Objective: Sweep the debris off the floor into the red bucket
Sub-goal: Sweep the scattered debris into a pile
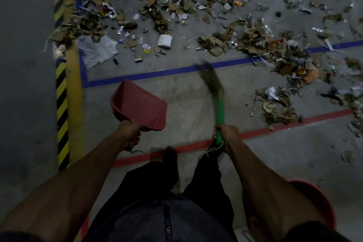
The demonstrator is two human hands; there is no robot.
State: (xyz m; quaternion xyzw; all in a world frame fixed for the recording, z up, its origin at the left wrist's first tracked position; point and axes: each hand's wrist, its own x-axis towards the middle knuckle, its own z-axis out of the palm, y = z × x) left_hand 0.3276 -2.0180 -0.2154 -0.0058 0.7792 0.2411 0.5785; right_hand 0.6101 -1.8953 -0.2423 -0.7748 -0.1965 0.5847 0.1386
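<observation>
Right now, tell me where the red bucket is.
In the head view the red bucket sits at the lower right, behind the right forearm, on the near side of the red floor line, away from the debris.

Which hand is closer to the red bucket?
Right. The right hand, gripping the broom, is ahead of the red bucket on that same side. The left hand, holding the dustpan, is farther across.

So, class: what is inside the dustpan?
The dustpan, held by the left hand, shows only bare pink plastic, no debris. Its deepest corner near the handle is shadowed and cannot be checked.
</observation>
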